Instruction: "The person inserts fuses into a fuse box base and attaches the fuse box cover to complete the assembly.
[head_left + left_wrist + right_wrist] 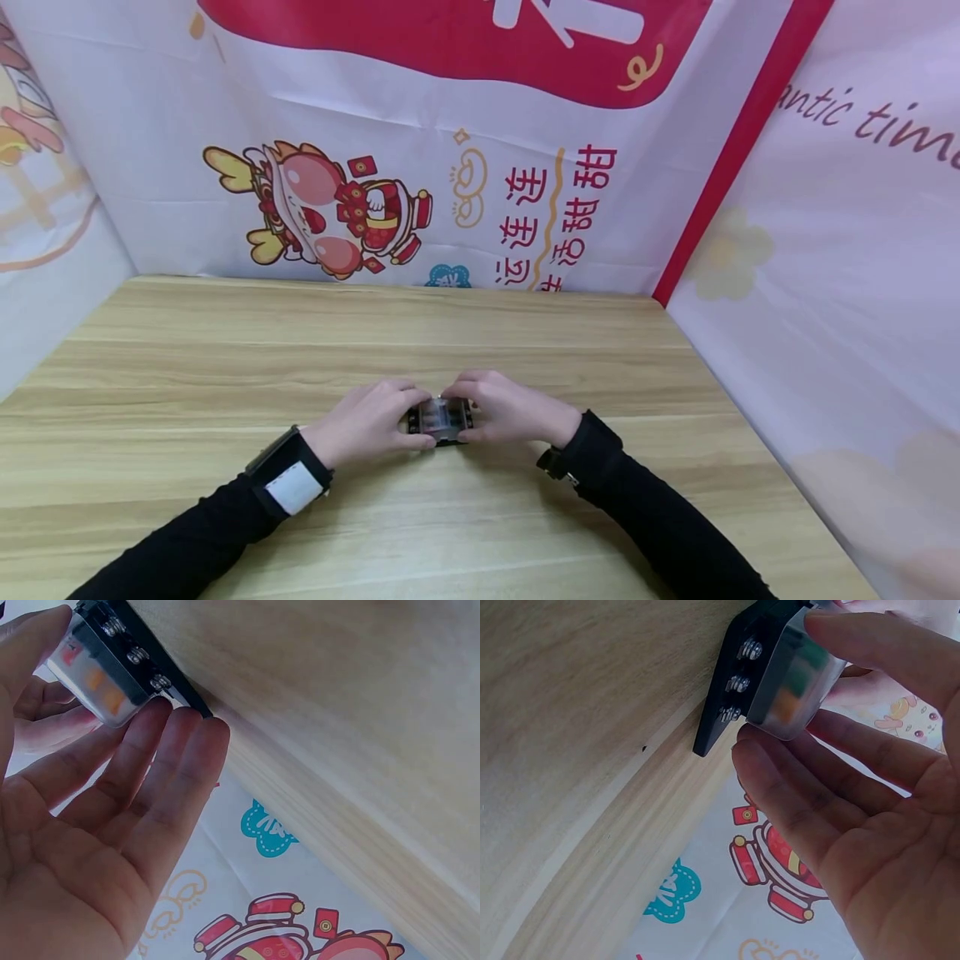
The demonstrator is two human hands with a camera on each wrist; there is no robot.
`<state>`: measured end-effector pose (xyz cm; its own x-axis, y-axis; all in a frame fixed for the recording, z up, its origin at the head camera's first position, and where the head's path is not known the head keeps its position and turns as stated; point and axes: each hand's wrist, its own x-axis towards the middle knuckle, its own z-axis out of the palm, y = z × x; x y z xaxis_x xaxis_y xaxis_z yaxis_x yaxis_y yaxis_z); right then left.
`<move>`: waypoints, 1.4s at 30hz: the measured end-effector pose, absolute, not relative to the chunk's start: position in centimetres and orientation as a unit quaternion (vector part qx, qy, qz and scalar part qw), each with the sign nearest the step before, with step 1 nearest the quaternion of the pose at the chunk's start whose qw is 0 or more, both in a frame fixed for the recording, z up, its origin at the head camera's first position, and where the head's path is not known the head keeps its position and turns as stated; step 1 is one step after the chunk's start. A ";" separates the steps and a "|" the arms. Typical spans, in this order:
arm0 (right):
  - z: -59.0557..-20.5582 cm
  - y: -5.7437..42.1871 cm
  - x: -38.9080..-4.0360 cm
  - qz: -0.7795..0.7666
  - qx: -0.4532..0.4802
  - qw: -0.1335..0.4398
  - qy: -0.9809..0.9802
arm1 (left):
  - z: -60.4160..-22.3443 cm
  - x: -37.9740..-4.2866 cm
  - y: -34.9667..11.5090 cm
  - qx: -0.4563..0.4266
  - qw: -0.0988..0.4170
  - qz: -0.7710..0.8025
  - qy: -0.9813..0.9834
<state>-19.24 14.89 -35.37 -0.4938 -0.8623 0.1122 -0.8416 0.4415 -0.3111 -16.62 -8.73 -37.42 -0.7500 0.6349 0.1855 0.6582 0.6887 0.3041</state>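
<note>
A small black electrical block with a clear cover (444,419) sits on the wooden table between both hands. Metal screws line the ends of its black base (135,656), and blurred red and orange parts show through the cover. Green and orange parts show through the cover (793,682) in the right wrist view. My left hand (375,423) holds the block's left end, thumb on the near side and fingers on the far side. From the right, my right hand (510,408) grips the other end the same way. The block's exact kind cannot be told.
The light wooden tabletop (420,525) spreads around the hands. A printed cloth (450,108) with a cartoon figure and red lettering hangs along the back edge. More printed cloth (840,292) stands on the right side. Dark bands are strapped round both wrists.
</note>
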 end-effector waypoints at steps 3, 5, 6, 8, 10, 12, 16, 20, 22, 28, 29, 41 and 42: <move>-35.4 14.9 -19.1 -0.159 -0.495 0.033 0.854 | -37.5 -16.6 -8.6 -0.351 0.030 -0.178 -0.919; -35.5 14.8 -19.1 -0.153 -0.489 0.036 0.858 | -37.5 -16.6 -8.5 -0.351 0.029 -0.180 -0.918; -35.5 14.8 -19.0 -0.150 -0.486 0.038 0.860 | -37.5 -16.6 -8.5 -0.351 0.029 -0.181 -0.918; -35.6 14.7 -19.0 -0.145 -0.481 0.042 0.864 | -37.5 -16.6 -8.4 -0.350 0.031 -0.182 -0.918; -35.7 14.7 -18.9 -0.140 -0.475 0.046 0.867 | -37.5 -16.5 -8.4 -0.350 0.032 -0.183 -0.918; -35.7 14.6 -18.8 -0.140 -0.470 0.049 0.870 | -37.5 -16.5 -8.4 -0.350 0.033 -0.183 -0.918; -35.7 14.5 -18.7 -0.141 -0.461 0.050 0.875 | -37.6 -16.5 -8.4 -0.346 0.035 -0.181 -0.920; -35.7 14.4 -18.6 -0.140 -0.453 0.051 0.879 | -37.6 -16.4 -8.3 -0.343 0.035 -0.176 -0.922; -35.7 14.4 -18.6 -0.140 -0.451 0.051 0.880 | -37.6 -16.4 -8.3 -0.341 0.035 -0.174 -0.923; -35.6 14.2 -18.6 -0.153 -0.446 0.057 0.880 | -37.5 -16.4 -8.1 -0.337 0.029 -0.174 -0.925; -35.6 14.2 -18.6 -0.154 -0.445 0.057 0.880 | -37.5 -16.4 -8.1 -0.337 0.028 -0.174 -0.925; -35.6 14.7 -18.9 -0.181 -0.430 0.064 0.882 | -37.6 -16.6 -8.1 -0.334 0.019 -0.176 -0.926; -35.6 14.7 -18.9 -0.187 -0.424 0.067 0.884 | -37.6 -16.6 -8.2 -0.331 0.013 -0.179 -0.926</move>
